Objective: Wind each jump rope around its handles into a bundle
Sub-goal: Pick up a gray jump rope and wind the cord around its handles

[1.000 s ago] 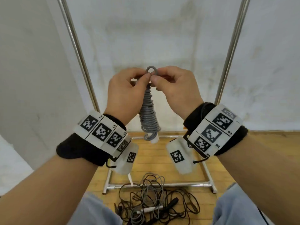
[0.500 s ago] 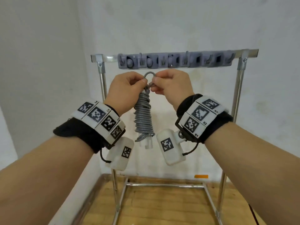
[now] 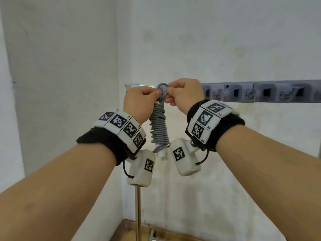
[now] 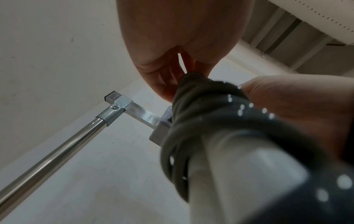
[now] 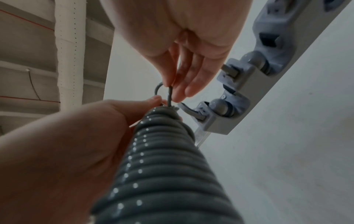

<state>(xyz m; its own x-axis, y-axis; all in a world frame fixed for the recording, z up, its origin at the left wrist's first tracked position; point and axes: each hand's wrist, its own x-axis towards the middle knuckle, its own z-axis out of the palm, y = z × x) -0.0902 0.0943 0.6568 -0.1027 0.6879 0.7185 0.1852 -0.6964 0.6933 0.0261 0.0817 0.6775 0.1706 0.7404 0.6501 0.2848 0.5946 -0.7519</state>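
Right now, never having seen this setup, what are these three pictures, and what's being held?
No machine here: a person works with bare hands, wearing marker bands and cameras. The wide picture comes from a head camera; the other two look up from each wrist. The left hand and right hand both pinch a small loop atop a grey jump rope bundle, wound round white handles. It hangs freely, raised to a grey hook rail on a metal rack. Whether the loop touches a hook is unclear.

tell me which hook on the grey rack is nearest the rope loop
The leftmost hook on the grey rack, right beside the loop pinched by both hands; the others sit farther right.
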